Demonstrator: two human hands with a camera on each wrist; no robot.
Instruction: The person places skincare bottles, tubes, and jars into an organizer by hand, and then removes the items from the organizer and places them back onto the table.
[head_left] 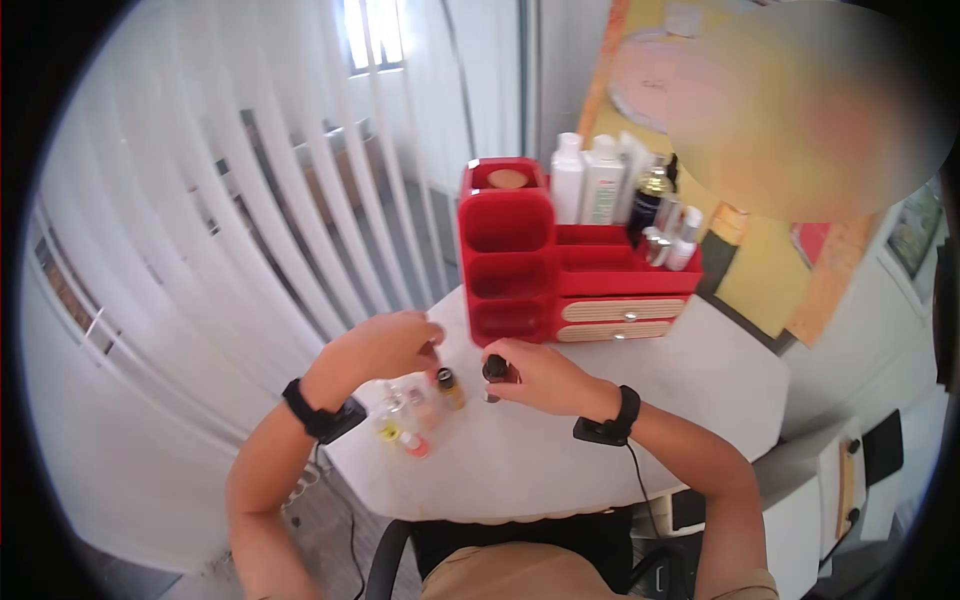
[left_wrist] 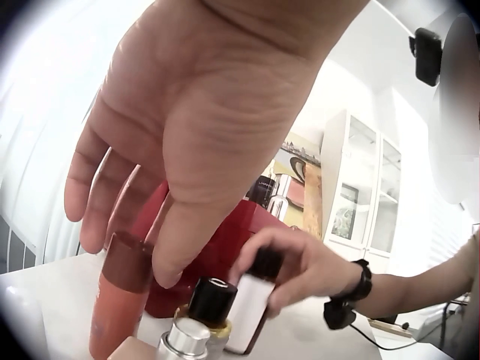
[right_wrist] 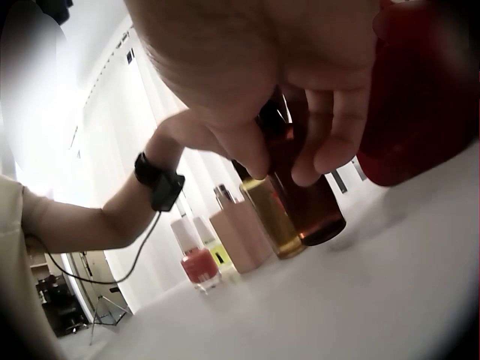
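My right hand grips a brown glass bottle with a black cap and a white label, thumb on one side and fingers on the other. Its base is close over the tabletop. To the left, my left hand has thumb and fingers about the dark red cap of an orange-red tube. Between the hands stands a yellow glass bottle with a black cap. Beside it are a pink square bottle, a small red nail polish bottle and a clear bottle with a yellow-green base.
Behind the hands stands a red organizer with open compartments and two ribbed drawers. White bottles and a black-and-gold bottle stand on it at right. Vertical blinds hang left of the white table.
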